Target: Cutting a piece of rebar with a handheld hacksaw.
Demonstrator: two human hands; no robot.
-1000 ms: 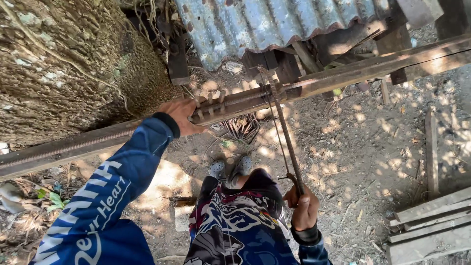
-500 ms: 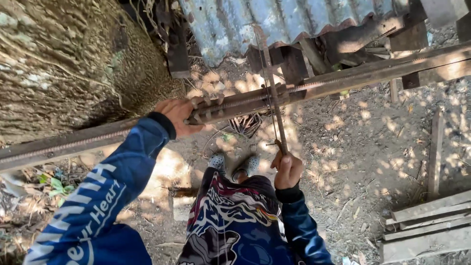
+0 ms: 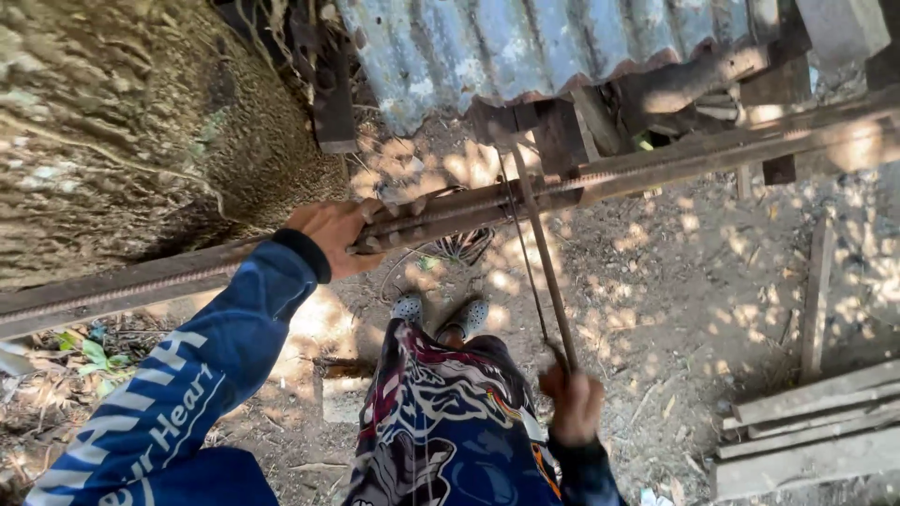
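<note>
My left hand (image 3: 336, 236), in a blue sleeve with white print, grips a bundle of rusty ribbed steel bars (image 3: 656, 161) that lies along a long wooden beam (image 3: 122, 286). My right hand (image 3: 574, 405) is closed on the lower end of a thin rusty metal rod (image 3: 544, 258) that rises to the bars, with a thin wire beside it. The rod crosses the bars near the middle of the beam. My patterned trousers and grey shoes (image 3: 441, 314) show below.
A large rough tree trunk (image 3: 131, 122) fills the upper left. Corrugated metal sheet (image 3: 525, 47) leans at the top. Wooden planks (image 3: 806, 431) lie stacked at the lower right, one loose plank (image 3: 817, 290) nearby. The ground is dry dirt with leaves.
My right hand has swung with the rod: up toward the beam half a second ago, now back down and to the right. My left hand stays on the bars.
</note>
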